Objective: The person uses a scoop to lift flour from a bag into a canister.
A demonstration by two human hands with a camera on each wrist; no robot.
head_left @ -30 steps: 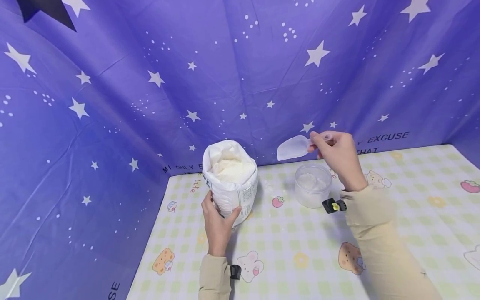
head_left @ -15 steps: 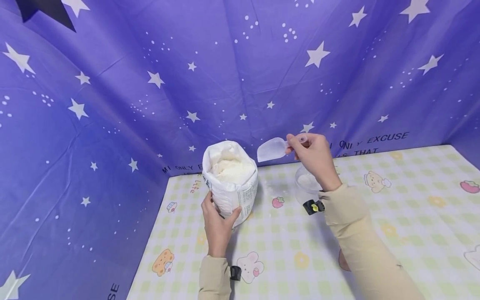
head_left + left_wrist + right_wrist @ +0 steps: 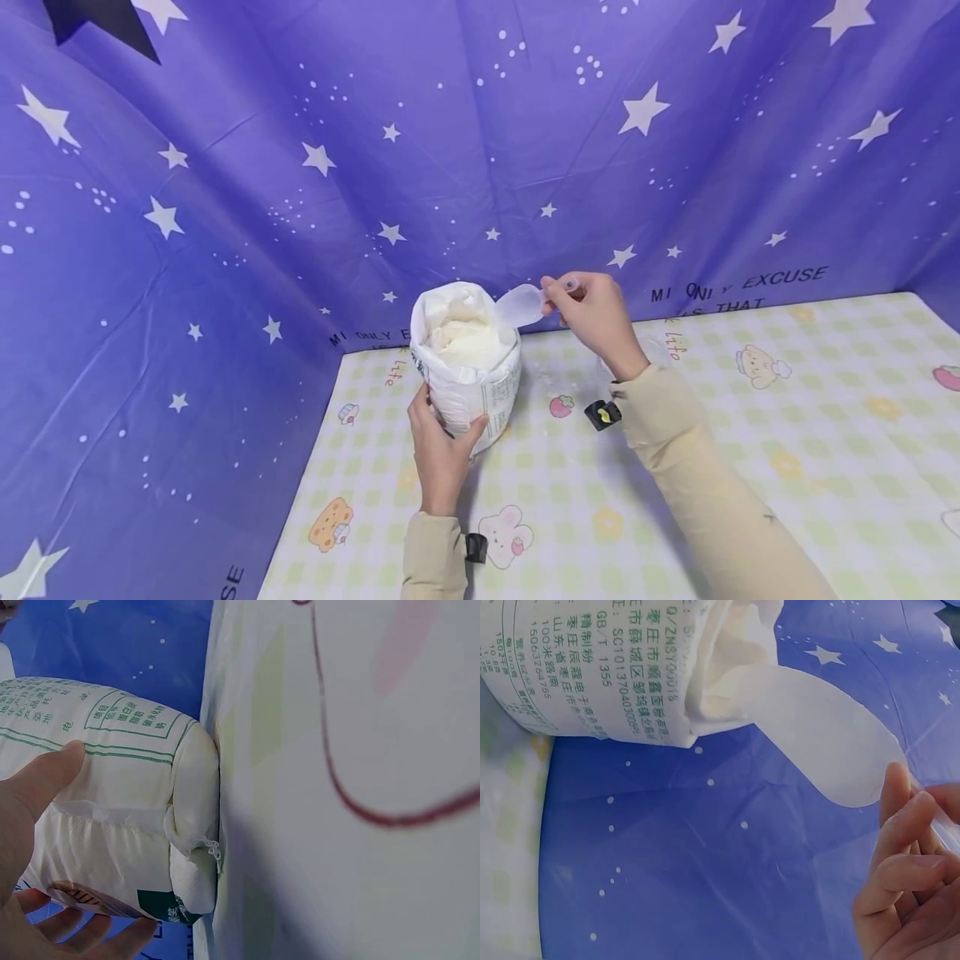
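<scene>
An open white bag of flour (image 3: 497, 398) stands on the table, its pale flour (image 3: 468, 343) showing inside the rolled-down mouth. My left hand (image 3: 441, 454) grips the bag low on its near side, thumb on the printed face and fingers round the other side, as the left wrist view shows. Between thumb and fingers, my right hand (image 3: 596, 315) pinches the handle of a translucent plastic scoop (image 3: 521, 307). In the right wrist view the blade of the scoop (image 3: 817, 735) reaches the bag's rim, its tip at the mouth; the blade looks bare.
A clear round tub (image 3: 657, 348) stands behind my right wrist, mostly hidden by it. Traces of white powder lie on the checked tablecloth (image 3: 555, 475) between bag and tub. A blue star-patterned curtain (image 3: 480, 167) rises along the table's back and left edges.
My right hand has carried the scoop leftward, from above the clear tub to the mouth of the flour bag, and now covers most of the tub. The left hand and bag have stayed in place.
</scene>
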